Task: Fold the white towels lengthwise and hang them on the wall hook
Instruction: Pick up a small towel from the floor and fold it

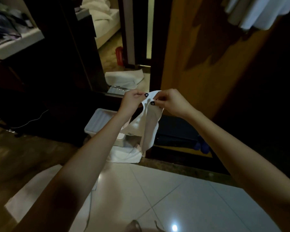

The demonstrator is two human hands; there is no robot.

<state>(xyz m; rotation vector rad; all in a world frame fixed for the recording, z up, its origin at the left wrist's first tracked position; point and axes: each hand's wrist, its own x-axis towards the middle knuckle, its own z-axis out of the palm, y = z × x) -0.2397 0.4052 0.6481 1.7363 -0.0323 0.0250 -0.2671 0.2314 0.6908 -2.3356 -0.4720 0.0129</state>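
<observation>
The left hand (132,98) is pinching the top edge of a white towel (151,126) between thumb and fingers, and the right hand (170,102) is pinching the same edge just beside it. Both hands are grasping; neither is released. The thumbs are lying near each other, so the held edge is bunching into a short loop between them. The towel is hanging straight down from both hands, clear of the floor, with its long axis running vertically and its two side edges drooping inward. A lengthwise fold appears to be forming but is not yet squared. Below the towel, a white bin (97,121) is standing on the floor, with a second white towel (124,155) lying beside it at the edge of the tiled floor (174,190). A folded towel (124,78) is resting farther off in the doorway. Hanging towels (251,12) are showing up and to the right, above a wooden panel (199,56), nearer the right hand. The wall hook itself cannot be made out.
</observation>
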